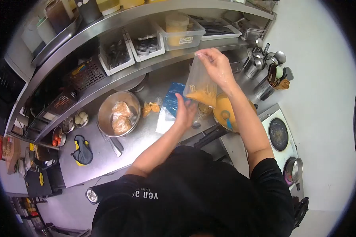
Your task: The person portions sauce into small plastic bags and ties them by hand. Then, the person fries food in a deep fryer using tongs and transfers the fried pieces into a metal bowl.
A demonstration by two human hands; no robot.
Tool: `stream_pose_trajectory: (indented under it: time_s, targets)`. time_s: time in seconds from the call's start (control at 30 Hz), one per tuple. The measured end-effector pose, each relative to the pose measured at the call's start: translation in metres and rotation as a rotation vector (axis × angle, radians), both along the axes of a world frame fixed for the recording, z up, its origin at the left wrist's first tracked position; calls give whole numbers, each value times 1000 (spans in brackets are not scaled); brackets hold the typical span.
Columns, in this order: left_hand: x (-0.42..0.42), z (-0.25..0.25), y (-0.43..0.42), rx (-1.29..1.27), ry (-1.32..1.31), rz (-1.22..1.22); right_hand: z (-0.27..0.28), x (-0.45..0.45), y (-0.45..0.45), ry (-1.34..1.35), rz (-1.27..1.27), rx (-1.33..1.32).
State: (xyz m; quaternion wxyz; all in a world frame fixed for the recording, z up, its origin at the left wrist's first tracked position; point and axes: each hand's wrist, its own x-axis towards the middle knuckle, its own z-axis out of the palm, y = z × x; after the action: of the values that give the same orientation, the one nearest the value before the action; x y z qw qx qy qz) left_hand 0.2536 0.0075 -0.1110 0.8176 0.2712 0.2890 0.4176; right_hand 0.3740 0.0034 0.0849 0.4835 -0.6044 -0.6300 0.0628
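Note:
A clear plastic bag (201, 85) with orange sauce at its bottom hangs from my right hand (218, 68), whose fingers pinch its top edge. My left hand (185, 112) is open beside the lower part of the bag, its fingers spread. Behind the bag stands a pan of orange sauce (222, 106) with a blue utensil (226, 118) in it. A blue packet (173, 98) and a white sheet (164, 124) lie on the steel counter left of the bag. Small tied bags of orange sauce (151, 107) are further left.
A steel bowl (104, 125) holds filled bags. A knife (115, 145) and a black and yellow glove (82, 150) lie on the counter (73, 170). Above is a shelf with bins (184, 39). Utensil holders (264, 90) and a hob (279, 134) stand at the right.

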Motion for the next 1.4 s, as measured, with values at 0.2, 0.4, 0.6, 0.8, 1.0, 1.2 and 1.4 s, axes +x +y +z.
stream_pose_trajectory:
  time_s: [0.2,0.4,0.6,0.8,1.0,1.2,1.4]
  targets:
    - [30,-1,-12,-317,-470,-105,0,-11,17,-92,39,38]
    - [40,20,-21,-437,-225,102,-7,-19,29,-24,71,-102]
    - [24,13,-28,-298,-161,61,-12,-16,31,213,180,-174]
    - [-68,24,27,1156,697,486,7,-9,25,214,278,-95]
    - [-62,119,82,1584,704,-177,28,-31,28,181,369,-54]
    - [-48,127,61,1175,389,-554,51,-44,18,137,364,55]
    - [-46,123,55,1012,170,-675,54,-56,28,68,371,216]
